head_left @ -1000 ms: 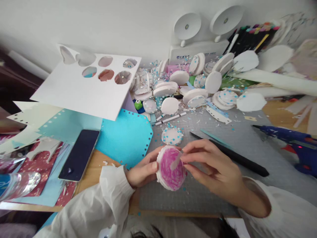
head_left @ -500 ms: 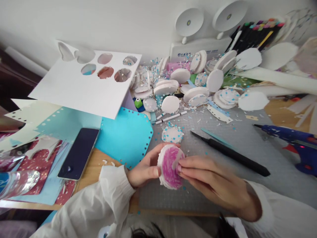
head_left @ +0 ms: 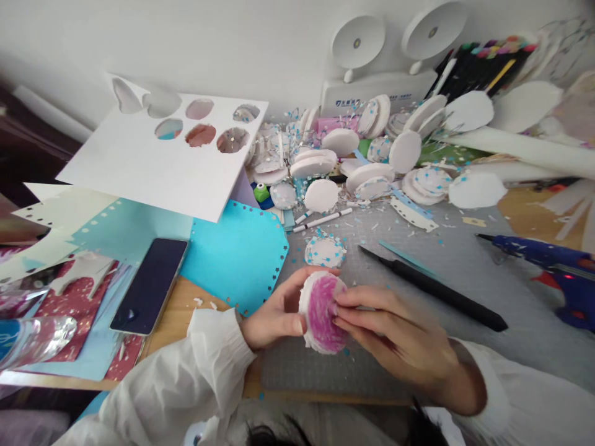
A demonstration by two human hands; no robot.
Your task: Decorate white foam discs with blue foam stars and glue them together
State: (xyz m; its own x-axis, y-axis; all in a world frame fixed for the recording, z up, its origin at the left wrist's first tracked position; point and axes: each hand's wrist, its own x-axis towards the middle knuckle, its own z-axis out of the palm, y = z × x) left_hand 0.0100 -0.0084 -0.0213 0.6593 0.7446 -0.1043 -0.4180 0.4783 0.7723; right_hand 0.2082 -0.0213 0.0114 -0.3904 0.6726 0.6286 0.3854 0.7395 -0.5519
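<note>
A round white foam disc [head_left: 320,308] with a pink scribbled face is held upright just above the grey cutting mat [head_left: 418,291]. My left hand [head_left: 274,313] grips its left edge, thumb in front and fingers behind. My right hand [head_left: 390,331] presses its fingertips flat against the pink face from the right. A smaller white disc with blue star bits [head_left: 324,251] lies on the mat just beyond the held disc.
A black knife-like tool [head_left: 437,290] lies diagonally on the mat. A blue glue gun [head_left: 548,266] is at right. A phone [head_left: 149,285] and turquoise paper [head_left: 237,254] lie at left. A white board with round cut-outs [head_left: 158,161] and several white discs [head_left: 367,155] fill the back.
My right hand dropped from a raised pinch near the disc's top edge and now presses its fingers onto the pink face. The disc turned a little more edge-on.
</note>
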